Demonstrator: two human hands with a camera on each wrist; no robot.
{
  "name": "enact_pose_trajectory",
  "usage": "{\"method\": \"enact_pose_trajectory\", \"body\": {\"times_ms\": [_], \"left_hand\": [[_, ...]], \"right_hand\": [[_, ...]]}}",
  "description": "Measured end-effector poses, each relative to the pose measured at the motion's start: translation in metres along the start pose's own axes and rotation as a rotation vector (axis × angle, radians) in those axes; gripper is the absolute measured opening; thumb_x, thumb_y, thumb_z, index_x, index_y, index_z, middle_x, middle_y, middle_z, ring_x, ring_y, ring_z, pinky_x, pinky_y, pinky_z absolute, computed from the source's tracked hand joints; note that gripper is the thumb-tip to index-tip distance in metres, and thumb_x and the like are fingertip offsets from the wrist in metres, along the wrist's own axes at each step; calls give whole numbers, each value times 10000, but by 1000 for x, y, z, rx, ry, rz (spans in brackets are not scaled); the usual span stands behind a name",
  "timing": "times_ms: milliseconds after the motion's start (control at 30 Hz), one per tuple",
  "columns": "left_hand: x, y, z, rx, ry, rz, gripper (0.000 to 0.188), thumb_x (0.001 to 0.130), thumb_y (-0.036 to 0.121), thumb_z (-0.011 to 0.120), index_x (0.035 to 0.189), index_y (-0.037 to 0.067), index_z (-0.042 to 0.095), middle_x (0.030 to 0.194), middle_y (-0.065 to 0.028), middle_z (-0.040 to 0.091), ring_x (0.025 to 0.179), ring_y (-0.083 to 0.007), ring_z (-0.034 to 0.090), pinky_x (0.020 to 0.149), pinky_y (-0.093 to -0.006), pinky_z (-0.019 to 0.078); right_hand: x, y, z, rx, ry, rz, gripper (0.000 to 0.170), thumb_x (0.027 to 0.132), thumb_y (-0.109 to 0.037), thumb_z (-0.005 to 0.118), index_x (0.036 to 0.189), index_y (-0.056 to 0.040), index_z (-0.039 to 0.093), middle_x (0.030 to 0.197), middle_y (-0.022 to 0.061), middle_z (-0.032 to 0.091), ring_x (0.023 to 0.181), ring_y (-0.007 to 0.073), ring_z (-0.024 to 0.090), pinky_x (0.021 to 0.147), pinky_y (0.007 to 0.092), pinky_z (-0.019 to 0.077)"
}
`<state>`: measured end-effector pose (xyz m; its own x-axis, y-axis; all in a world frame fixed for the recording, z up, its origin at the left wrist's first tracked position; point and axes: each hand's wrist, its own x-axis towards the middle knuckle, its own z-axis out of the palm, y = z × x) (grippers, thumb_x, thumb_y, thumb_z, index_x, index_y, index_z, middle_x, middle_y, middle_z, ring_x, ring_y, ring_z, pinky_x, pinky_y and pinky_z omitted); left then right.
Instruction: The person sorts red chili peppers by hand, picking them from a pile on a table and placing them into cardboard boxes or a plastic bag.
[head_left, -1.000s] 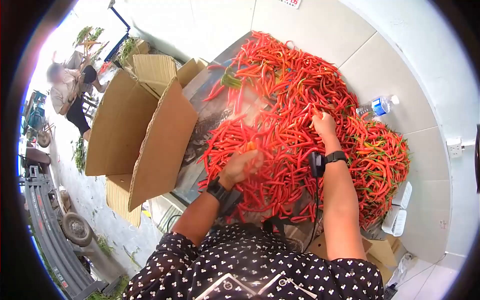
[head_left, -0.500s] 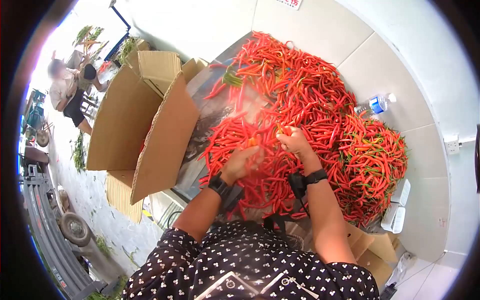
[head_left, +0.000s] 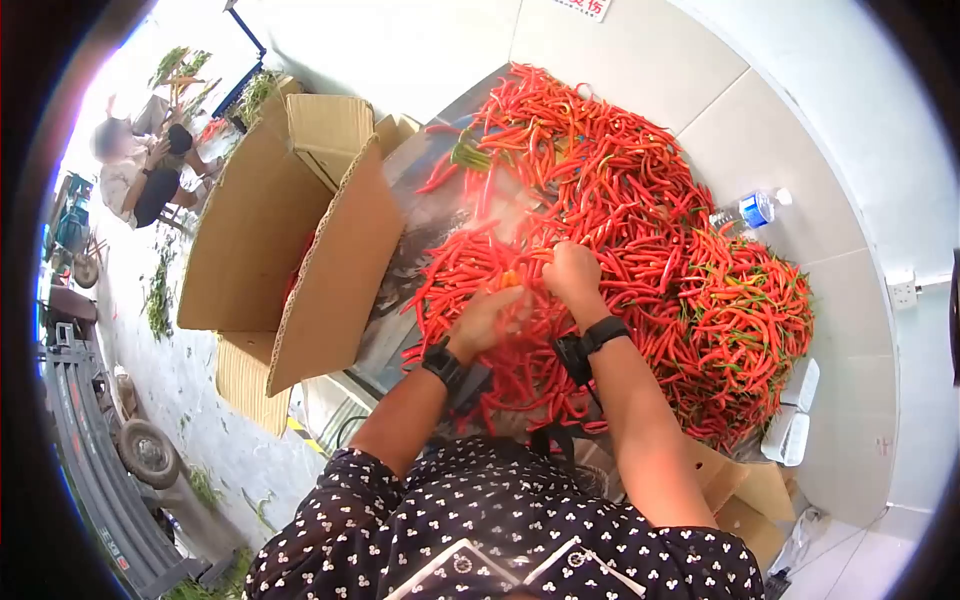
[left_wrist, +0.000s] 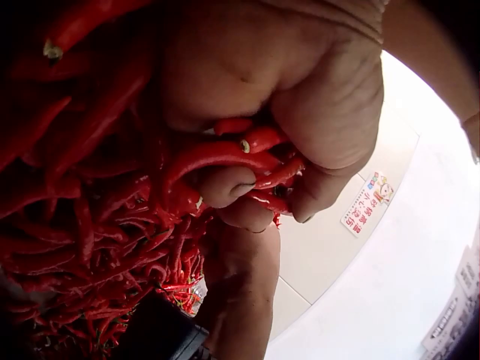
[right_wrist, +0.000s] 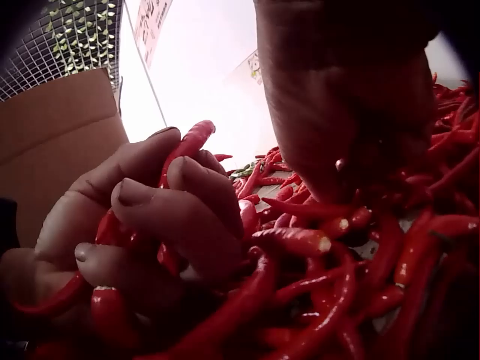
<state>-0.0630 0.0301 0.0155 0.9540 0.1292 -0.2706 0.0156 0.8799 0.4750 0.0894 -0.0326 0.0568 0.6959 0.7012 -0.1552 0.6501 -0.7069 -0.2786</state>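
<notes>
My left hand (head_left: 488, 320) holds several red chili peppers (left_wrist: 217, 156) in its curled fingers. In the right wrist view their tips and cut stem ends poke out between the fingers, one pepper (right_wrist: 196, 136) standing up past the forefinger. My right hand (head_left: 574, 275) is just to the right of the left, its back toward the head camera and its fingers bent down at the loose chili heap (head_left: 630, 200). Dark and close in the right wrist view, its fingertips are hidden; I cannot tell whether they pinch a pepper.
A big cardboard box (head_left: 345, 270) stands open at left. Chilies with green stems (head_left: 755, 330) lie piled at right, near a water bottle (head_left: 750, 210) and white plastic containers (head_left: 790, 430). A tiled wall (head_left: 780, 150) runs behind. Another person (head_left: 135, 175) sits far left.
My right hand has come left from the right part of the heap to beside the left hand, then turned its back upward. The left hand stays nearly in place, holding peppers.
</notes>
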Motion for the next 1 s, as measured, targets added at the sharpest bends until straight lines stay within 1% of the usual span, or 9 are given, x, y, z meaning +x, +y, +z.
{"method": "enact_pose_trajectory", "body": {"times_ms": [300, 400, 467, 567, 633, 700, 833, 900, 1000], "left_hand": [[-1, -1, 2, 47, 64, 44, 107, 845, 195, 545, 895, 101, 553, 775, 2, 573, 664, -104, 539, 485, -219, 392], [-1, -2, 8, 33, 158, 19, 171, 866, 205, 503, 851, 39, 542, 717, -39, 520, 644, -111, 496, 439, -194, 336], [-3, 0, 10, 20, 154, 10, 174, 866, 205, 503, 858, 35, 543, 718, -40, 522, 642, -112, 496, 438, -195, 338], [-3, 1, 10, -6, 123, -4, 177, 865, 200, 503, 869, 27, 544, 718, -44, 524, 642, -113, 498, 438, -197, 341], [-2, 1, 9, -19, 98, -8, 176, 864, 195, 503, 873, 24, 544, 718, -45, 524, 644, -113, 499, 437, -198, 343], [-2, 0, 9, -30, 105, -15, 173, 863, 188, 504, 876, 20, 543, 712, -48, 522, 644, -112, 497, 436, -198, 343], [-2, -1, 9, -50, 125, -9, 170, 861, 184, 506, 877, 19, 543, 704, -48, 518, 639, -112, 494, 436, -196, 341], [1, -2, 4, -17, 88, 14, 173, 863, 188, 504, 875, 20, 543, 700, -45, 512, 637, -111, 490, 439, -193, 335], [3, -3, -2, -83, 52, 2, 112, 828, 160, 572, 876, 59, 572, 733, -32, 583, 631, -126, 533, 448, -233, 384]], "right_hand": [[2, 5, -5, 81, -48, -46, 220, 636, -164, 567, 770, 9, 587, 739, 189, 602, 709, 343, 591, 634, 409, 461], [-3, 11, -9, 358, -118, 44, 183, 641, -136, 591, 741, 16, 570, 672, 139, 603, 625, 276, 595, 585, 353, 455], [-5, 22, -4, 1064, -196, 90, 103, 676, -93, 613, 725, -19, 562, 604, 48, 559, 521, 159, 528, 499, 283, 407], [-23, 31, -13, 1274, -242, 268, 136, 704, -94, 608, 817, -18, 604, 695, -8, 568, 619, 81, 519, 516, 243, 415], [-29, 47, -9, 1387, -301, 211, 92, 731, -83, 579, 812, -43, 594, 701, 7, 569, 605, 94, 518, 480, 237, 395], [-25, 70, 10, 1746, -468, 188, 92, 757, -95, 544, 840, -70, 573, 742, 27, 582, 625, 104, 525, 474, 230, 378], [-40, 68, 5, 1895, -341, 196, 121, 775, -134, 519, 880, -86, 554, 756, 42, 583, 606, 119, 516, 461, 224, 351], [-43, 68, 2, 1990, -261, 338, 159, 789, -144, 527, 906, -41, 553, 808, 82, 560, 572, 137, 478, 445, 256, 362], [-45, 70, -4, 2044, -317, 198, 176, 786, -186, 535, 932, -88, 549, 770, 50, 576, 612, 129, 522, 467, 216, 358]]}}
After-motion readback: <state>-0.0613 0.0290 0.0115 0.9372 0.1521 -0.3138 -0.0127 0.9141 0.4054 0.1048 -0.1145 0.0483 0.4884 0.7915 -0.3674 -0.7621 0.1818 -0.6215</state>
